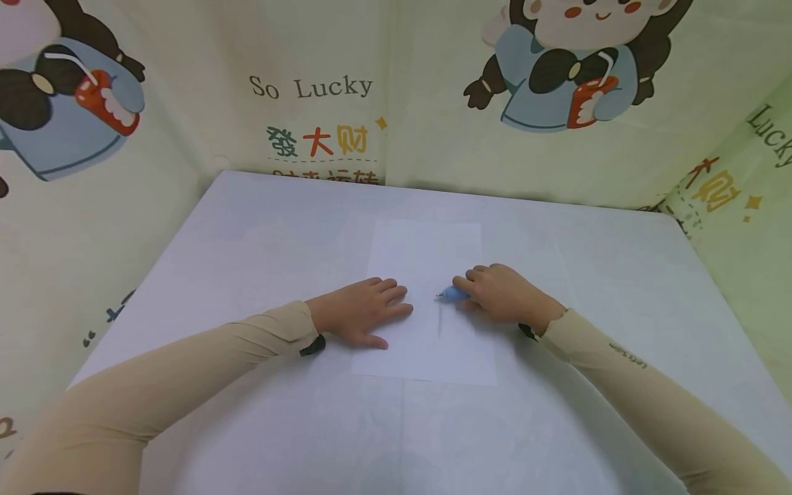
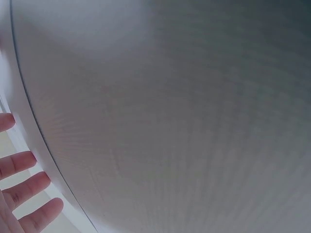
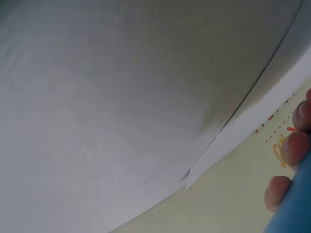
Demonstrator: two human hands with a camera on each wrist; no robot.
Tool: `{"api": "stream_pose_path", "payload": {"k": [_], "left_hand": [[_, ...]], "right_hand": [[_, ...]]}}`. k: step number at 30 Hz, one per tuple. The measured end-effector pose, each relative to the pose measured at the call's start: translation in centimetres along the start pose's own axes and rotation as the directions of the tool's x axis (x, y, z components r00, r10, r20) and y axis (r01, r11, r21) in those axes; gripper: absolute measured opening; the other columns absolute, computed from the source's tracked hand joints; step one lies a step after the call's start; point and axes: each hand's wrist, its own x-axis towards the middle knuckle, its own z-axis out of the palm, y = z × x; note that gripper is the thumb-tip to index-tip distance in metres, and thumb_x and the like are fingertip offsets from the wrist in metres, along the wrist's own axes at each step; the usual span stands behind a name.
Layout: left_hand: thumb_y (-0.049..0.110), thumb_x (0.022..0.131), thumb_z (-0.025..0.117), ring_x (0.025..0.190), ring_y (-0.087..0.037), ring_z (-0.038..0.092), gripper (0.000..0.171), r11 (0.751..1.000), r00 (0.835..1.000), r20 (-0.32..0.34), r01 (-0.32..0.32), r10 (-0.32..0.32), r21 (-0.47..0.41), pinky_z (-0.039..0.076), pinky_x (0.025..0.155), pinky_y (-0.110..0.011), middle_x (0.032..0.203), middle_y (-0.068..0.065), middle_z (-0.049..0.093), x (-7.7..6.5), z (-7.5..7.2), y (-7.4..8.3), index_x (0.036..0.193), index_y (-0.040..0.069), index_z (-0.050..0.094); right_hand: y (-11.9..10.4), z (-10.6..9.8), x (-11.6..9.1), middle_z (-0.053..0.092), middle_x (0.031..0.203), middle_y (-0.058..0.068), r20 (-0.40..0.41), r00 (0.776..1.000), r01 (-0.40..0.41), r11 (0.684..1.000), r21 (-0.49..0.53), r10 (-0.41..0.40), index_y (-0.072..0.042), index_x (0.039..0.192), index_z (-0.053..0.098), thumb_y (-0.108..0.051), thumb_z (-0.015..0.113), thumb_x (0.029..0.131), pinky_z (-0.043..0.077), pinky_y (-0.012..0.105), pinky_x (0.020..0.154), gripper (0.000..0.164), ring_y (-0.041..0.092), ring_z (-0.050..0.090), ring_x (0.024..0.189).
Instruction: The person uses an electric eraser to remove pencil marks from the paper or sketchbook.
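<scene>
A white sheet of paper lies on the white tabletop, in front of the person. On its left part rests my left hand, palm down with fingers spread; several of its fingers show at the lower left of the left wrist view. My right hand grips a thick blue tube with a narrow tip, over the paper's right half. The tip points left, close over the sheet, and a faint grey streak shows just below it. In the right wrist view, fingertips curl round the blue tube.
White covering spreads over the table around the paper. Behind it and at both sides hangs a cream curtain printed with cartoon figures and lettering. Dark bands sit at the wrists, by the beige sleeves.
</scene>
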Motion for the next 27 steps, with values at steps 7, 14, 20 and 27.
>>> {"api": "stream_pose_path", "payload": {"k": [7,14,20,27], "left_hand": [[0.062,0.084,0.05,0.107,-0.021,0.045,0.065,1.0,1.0,0.004,-0.004,0.004,-0.014,0.042,0.091,-0.036,0.12,-0.005,0.048,0.17,0.04,0.03,0.129,0.016,0.042],[0.061,0.084,0.051,0.109,-0.022,0.045,0.066,1.0,1.0,0.017,0.007,-0.007,-0.02,0.042,0.093,-0.037,0.122,-0.006,0.048,0.2,0.0,0.04,0.131,0.017,0.042],[0.061,0.084,0.051,0.108,-0.022,0.046,0.065,0.999,1.0,0.002,0.005,-0.004,-0.032,0.042,0.092,-0.037,0.122,-0.006,0.048,0.11,-0.2,0.04,0.131,0.016,0.043],[0.061,0.084,0.051,0.109,-0.023,0.046,0.066,0.999,1.0,-0.006,0.004,-0.004,-0.036,0.042,0.092,-0.037,0.123,-0.007,0.049,-0.04,-0.08,0.04,0.131,0.016,0.043]], "right_hand": [[0.15,0.0,-0.41,0.05,0.064,0.001,-0.027,1.0,-0.015,1.0,0.0,0.015,-0.007,0.087,0.052,-0.011,0.067,0.081,0.04,0.028,0.05,0.016,0.015,0.048,0.055],[0.33,0.16,-0.56,0.05,0.061,-0.001,-0.062,0.997,0.045,0.999,0.0,-0.045,-0.01,0.086,0.055,-0.01,0.071,0.079,0.042,0.028,0.052,0.018,0.015,0.049,0.054],[0.32,0.18,-0.41,0.045,0.06,-0.003,-0.066,0.997,0.045,0.999,0.019,-0.044,-0.011,0.085,0.054,-0.013,0.067,0.079,0.04,0.028,0.052,0.015,0.012,0.043,0.054],[0.25,0.59,-0.24,0.038,0.057,-0.003,-0.093,0.993,0.074,0.997,-0.021,-0.076,-0.01,0.082,0.051,-0.01,0.055,0.071,0.033,0.026,0.048,0.011,0.013,0.036,0.05]]}}
